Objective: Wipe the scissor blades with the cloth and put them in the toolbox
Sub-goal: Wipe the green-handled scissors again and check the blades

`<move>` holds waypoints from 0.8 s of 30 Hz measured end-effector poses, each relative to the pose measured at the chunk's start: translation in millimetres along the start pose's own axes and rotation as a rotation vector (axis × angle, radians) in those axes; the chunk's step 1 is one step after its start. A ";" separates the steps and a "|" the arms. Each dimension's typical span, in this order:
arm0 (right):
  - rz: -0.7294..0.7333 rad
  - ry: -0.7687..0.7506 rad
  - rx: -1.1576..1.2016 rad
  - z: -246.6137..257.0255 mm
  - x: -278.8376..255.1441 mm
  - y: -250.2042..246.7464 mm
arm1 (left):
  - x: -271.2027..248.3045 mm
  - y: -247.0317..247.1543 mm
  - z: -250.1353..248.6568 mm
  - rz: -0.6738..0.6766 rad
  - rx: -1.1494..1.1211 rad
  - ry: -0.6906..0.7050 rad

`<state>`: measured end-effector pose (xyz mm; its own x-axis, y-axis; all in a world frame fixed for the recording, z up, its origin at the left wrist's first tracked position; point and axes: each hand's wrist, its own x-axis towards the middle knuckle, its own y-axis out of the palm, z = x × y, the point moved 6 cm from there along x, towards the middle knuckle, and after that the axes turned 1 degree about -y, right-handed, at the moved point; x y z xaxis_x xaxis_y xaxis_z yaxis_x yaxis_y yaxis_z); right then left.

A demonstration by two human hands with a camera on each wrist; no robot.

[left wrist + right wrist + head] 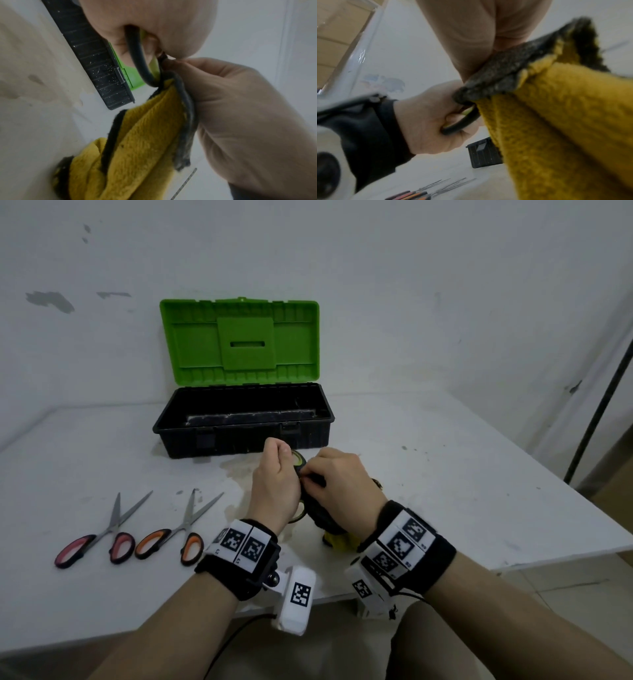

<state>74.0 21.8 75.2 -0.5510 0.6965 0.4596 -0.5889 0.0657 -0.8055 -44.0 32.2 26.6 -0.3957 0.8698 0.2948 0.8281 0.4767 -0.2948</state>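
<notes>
Just in front of the toolbox my left hand grips a pair of scissors by its black-and-green handle loops. In the left wrist view my fingers pass through one black loop. My right hand pinches a yellow and dark grey cloth folded around the blades, close up against the handles. The blades are hidden inside the cloth. In the right wrist view the cloth hangs down from my right hand's fingers, next to my left hand.
The black toolbox stands open at the back of the white table with its green lid upright against the wall. Pink-handled scissors and orange-handled scissors lie on the table at the left, blades pointing away.
</notes>
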 end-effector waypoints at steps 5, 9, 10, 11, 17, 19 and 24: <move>-0.064 0.121 -0.043 -16.8 -2.2 -11.2 | 0.2 0.9 11.7 0.008 -0.042 -0.030; -0.073 0.099 -0.017 -12.3 -1.0 -13.6 | -1.0 4.8 10.1 0.019 -0.066 -0.021; -0.037 0.101 -0.027 -11.0 -1.5 -8.6 | 0.0 4.9 9.7 0.013 -0.063 -0.016; -0.013 0.110 -0.037 -11.1 -3.1 -4.4 | 0.9 4.7 9.6 0.007 -0.061 -0.014; -0.017 0.207 -0.112 -26.7 -7.7 -17.1 | 2.5 0.2 16.8 -0.004 -0.047 -0.028; -0.048 0.154 -0.097 -18.9 -6.3 -18.2 | 4.4 1.7 17.9 0.006 -0.059 -0.046; -0.002 0.191 -0.083 -24.5 -9.5 -5.8 | 7.1 1.6 16.1 0.013 -0.073 -0.053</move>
<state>97.1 32.2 66.3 -0.4229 0.8188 0.3883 -0.5350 0.1202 -0.8363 -51.9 41.2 13.6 -0.4034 0.8824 0.2421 0.8593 0.4563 -0.2312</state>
